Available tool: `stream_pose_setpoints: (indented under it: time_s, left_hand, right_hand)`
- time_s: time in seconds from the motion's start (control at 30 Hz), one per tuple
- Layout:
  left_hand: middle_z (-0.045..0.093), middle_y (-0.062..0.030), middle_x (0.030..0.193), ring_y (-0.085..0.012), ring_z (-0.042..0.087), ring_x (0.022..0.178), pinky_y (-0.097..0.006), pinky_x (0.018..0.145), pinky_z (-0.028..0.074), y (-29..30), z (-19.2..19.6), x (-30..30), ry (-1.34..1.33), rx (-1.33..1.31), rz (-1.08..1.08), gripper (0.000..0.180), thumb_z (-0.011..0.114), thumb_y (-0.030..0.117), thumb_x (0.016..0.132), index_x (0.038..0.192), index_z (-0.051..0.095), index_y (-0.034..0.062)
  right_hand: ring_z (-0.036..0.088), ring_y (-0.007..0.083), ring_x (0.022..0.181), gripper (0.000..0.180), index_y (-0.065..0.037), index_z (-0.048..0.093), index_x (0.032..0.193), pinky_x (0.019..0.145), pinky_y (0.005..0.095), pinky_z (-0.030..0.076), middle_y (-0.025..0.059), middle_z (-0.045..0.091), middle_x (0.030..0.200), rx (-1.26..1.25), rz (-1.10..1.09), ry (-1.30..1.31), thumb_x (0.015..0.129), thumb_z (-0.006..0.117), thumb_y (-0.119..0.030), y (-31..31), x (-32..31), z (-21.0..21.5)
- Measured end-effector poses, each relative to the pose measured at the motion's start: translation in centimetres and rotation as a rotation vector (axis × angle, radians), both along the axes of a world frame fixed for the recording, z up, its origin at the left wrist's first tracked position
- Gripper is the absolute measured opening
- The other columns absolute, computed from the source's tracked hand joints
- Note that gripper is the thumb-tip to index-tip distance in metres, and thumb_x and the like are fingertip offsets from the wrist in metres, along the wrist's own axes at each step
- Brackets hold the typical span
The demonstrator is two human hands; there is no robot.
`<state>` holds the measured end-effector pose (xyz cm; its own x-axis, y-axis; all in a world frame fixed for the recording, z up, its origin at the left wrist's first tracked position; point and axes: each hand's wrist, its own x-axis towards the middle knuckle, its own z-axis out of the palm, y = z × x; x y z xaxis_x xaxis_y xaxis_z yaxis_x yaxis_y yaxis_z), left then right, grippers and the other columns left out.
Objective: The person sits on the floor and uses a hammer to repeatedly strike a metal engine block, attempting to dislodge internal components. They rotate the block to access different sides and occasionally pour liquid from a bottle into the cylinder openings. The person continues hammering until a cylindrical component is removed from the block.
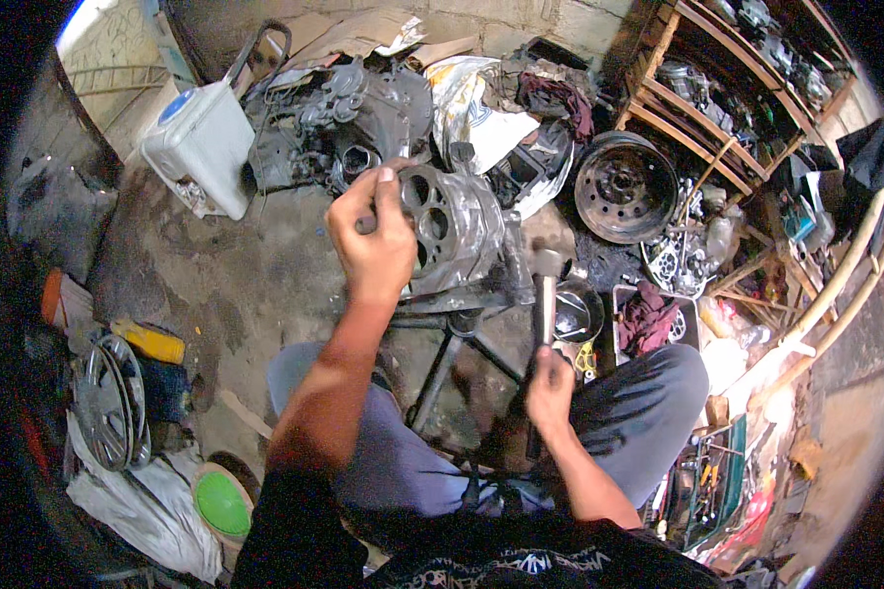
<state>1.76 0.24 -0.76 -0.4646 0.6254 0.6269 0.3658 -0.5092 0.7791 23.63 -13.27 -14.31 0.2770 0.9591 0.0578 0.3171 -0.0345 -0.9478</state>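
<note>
- Left hand (373, 240): fingers curled around a dark rod-like piece (366, 224), largely hidden by the fist.
- Right hand (550, 388): fingers wrapped around the handle of a hammer (546, 304); its head lies beyond them.
- Metal housing (462, 236): just right of the left fingers, above a dark tubular stand (442, 368); finger contact cannot be confirmed.
- Handling, as judged: housing heavy, rigid, possibly greasy; grip its outer body, clear of the openings. Hammer head-heavy; hold low.
- Markings: pale lettering on the black shirt (521, 550), below the right fingers; blue print on a white sack (481, 123), beyond the left fingers. Housing: none legible.
</note>
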Motion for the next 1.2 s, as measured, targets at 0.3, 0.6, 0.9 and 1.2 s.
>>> stream_pose_setpoints:
  time_s: [0.3, 0.6, 0.9, 1.2]
  left_hand:
    - [0.074, -0.0135, 0.087, -0.0177, 0.067, 0.079, -0.032, 0.074, 0.05, 0.4, 0.3, 0.4, -0.042, 0.034, -0.005, 0.023, 0.056, 0.011, 0.097, 0.097, 0.073, -0.0046]
    - [0.074, -0.0151, 0.09, -0.0206, 0.069, 0.083, -0.033, 0.077, 0.051, 0.1, -0.9, 0.6, 0.007, 0.017, 0.036, 0.023, 0.054, 0.008, 0.095, 0.096, 0.072, -0.0062]
    - [0.074, -0.0103, 0.091, -0.0156, 0.066, 0.083, -0.031, 0.08, 0.05, -0.4, -0.2, 1.0, 0.081, 0.1, 0.029, 0.022, 0.055, 0.008, 0.097, 0.097, 0.074, -0.0043]
    - [0.075, -0.0103, 0.091, -0.0151, 0.065, 0.082, -0.031, 0.08, 0.05, 0.5, -0.1, -1.1, 0.006, 0.039, 0.118, 0.024, 0.054, 0.009, 0.097, 0.099, 0.074, -0.0057]
  right_hand:
    - [0.056, 0.0249, 0.078, 0.017, 0.007, 0.062, 0.094, 0.078, 0.0366, 0.048, 0.0085, 0.059, 0.081, 0.65, 0.153, -0.145, 0.085, 0.06, -0.007, -0.9, 0.6, 1.6]
    - [0.05, 0.0184, 0.057, 0.035, 0.002, 0.06, 0.08, 0.055, 0.0367, 0.041, 0.0082, 0.056, 0.063, 0.27, -0.028, -0.083, 0.101, 0.057, -0.026, 0.5, 0.5, 1.8]
    - [0.046, 0.0192, 0.061, 0.025, 0.004, 0.052, 0.08, 0.057, 0.0371, 0.036, 0.003, 0.048, 0.062, 0.177, 0.095, -0.067, 0.098, 0.048, -0.012, -0.2, -0.7, 1.4]
    - [0.059, 0.0234, 0.063, 0.017, -0.003, 0.064, 0.087, 0.063, 0.0381, 0.049, 0.0067, 0.065, 0.077, 0.505, 0.051, -0.341, 0.085, 0.07, -0.019, -1.0, 0.4, 2.5]
